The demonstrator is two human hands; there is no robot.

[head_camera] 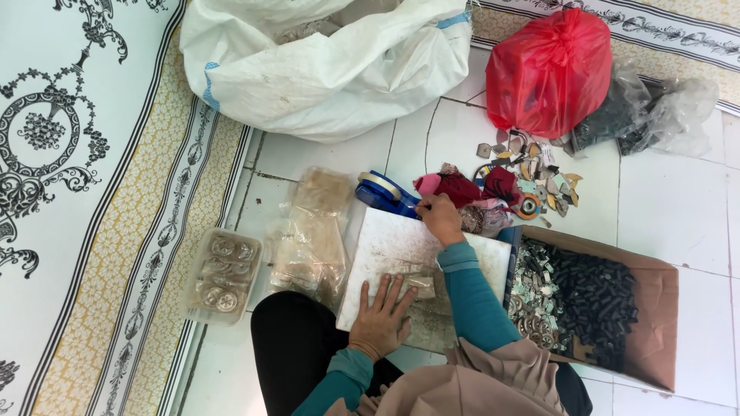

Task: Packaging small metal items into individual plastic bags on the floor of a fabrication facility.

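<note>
On the tiled floor (663, 208), a person sits with a white board (401, 254) across the lap. The left hand (381, 316) lies flat on the board's near edge, fingers spread and open, gripping nothing; its fingertips press the end of a small clear packet (420, 283) that rests on the board. The right hand (439, 218) reaches to the board's far edge, fingers curled at a blue tape dispenser (388, 192) that sits just past the board; it touches the dispenser's end, though I cannot tell whether it pinches tape or the casing. Both sleeves are teal.

Left of the board lies a heap of clear bags (312, 239), and beyond them a clear plastic tub (223, 275) holding round metal pieces, at the edge of a patterned mat (85, 177). Right of the board stands an open cardboard box (655, 323) filled with small black parts and silvery bits. Past the right hand is a clutter of red cloth (470, 189) and loose small scraps (543, 173). Farther back sit a large white sack (324, 62), a knotted red bag (551, 69) and a clear bag (655, 115) of dark pieces, just beside the red one.
</note>
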